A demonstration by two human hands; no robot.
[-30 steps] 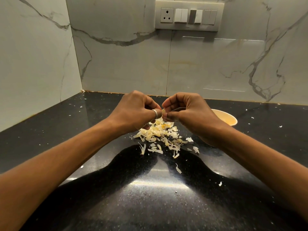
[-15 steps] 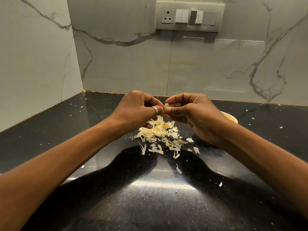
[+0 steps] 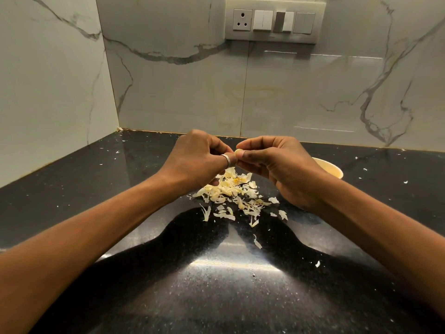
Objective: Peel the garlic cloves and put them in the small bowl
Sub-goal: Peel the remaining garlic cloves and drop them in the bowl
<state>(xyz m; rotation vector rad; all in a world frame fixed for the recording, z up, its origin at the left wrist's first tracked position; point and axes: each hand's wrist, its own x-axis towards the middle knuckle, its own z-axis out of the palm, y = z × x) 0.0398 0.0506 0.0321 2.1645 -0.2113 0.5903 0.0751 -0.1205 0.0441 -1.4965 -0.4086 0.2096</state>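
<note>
Both my hands meet above the black counter, fingertips together. A pale garlic clove (image 3: 238, 152) shows between them; my right hand (image 3: 277, 165) pinches it with thumb and forefinger. My left hand (image 3: 199, 157), with a silver ring on one finger, has its curled fingers against the same clove. Below the hands lies a heap of pale garlic skins (image 3: 237, 191). The small cream bowl (image 3: 333, 168) stands to the right behind my right hand, which hides most of it; its contents are out of sight.
Loose skin flakes (image 3: 257, 242) are scattered over the black counter (image 3: 72, 184), which ends at marble walls on the left and at the back. A switch panel (image 3: 274, 20) is fixed high on the back wall.
The hands have risen slightly and stayed together. The thin skin strip stretched between the fingers a second ago is gone, and the bare clove tip now shows between the fingertips.
</note>
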